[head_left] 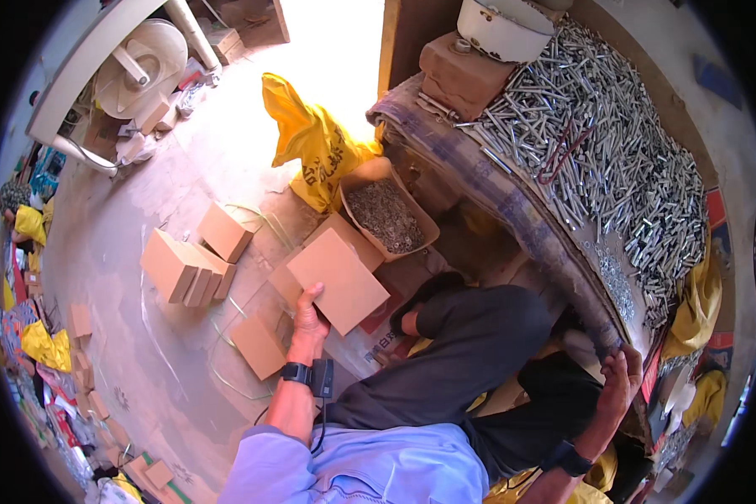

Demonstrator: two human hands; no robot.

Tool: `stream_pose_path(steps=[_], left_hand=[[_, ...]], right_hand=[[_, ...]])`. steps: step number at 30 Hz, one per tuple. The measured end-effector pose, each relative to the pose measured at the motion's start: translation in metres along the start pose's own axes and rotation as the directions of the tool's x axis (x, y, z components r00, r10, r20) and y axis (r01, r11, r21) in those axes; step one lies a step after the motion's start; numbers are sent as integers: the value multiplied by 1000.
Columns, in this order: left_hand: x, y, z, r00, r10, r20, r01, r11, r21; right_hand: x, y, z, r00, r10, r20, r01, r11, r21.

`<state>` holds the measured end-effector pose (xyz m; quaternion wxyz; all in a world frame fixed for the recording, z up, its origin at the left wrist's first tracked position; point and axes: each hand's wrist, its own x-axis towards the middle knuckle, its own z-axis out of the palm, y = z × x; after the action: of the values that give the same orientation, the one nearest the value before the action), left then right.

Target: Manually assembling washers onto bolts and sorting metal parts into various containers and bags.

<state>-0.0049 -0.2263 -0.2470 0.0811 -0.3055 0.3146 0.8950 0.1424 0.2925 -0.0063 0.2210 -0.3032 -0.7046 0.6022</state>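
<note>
My left hand (309, 317) grips a flat brown cardboard box (339, 279) by its lower left edge, the thumb lying on its top face. More cardboard shows just behind that box. My right hand (620, 380) is at the near end of the workbench's cloth-covered edge (512, 197). Its fingers are curled together, and whatever they may hold is hidden. On the bench lies a large heap of metal bolts (596, 126), with small washers (613, 281) close to my right hand. A tub of small metal parts (384, 214) stands beyond the held box.
Several closed cardboard boxes (172, 267) stand on the floor to the left, with a single box (259, 346) nearer me. A yellow woven sack (323, 160) slumps beside the tub. A brick-like block (464, 76) and a white basin (506, 29) occupy the bench's far end.
</note>
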Motion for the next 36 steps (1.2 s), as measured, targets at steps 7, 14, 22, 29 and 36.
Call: stream_pose_path(steps=[7,14,22,29,36], left_hand=[[49,1,5,999,-24,-40,24,1000,-12],[103,-7,-2,993,20,-118,-15,999,49],[119,6,20,964,-29,-266,102,960,262],[93,14,21,956,117,-270,26,880,474],[43,5,44,778,570,264,-425,169,889]], right_hand=[[1,-1,6,1000,14,21,-12,995,-104],[-1,-3,4,999,20,28,-17,994,-107],[-4,-6,-6,998,1,57,7,991,-130],[2,0,-32,995,79,68,-67,985,-160],[10,1,-21,965,111,238,-52,970,-239]])
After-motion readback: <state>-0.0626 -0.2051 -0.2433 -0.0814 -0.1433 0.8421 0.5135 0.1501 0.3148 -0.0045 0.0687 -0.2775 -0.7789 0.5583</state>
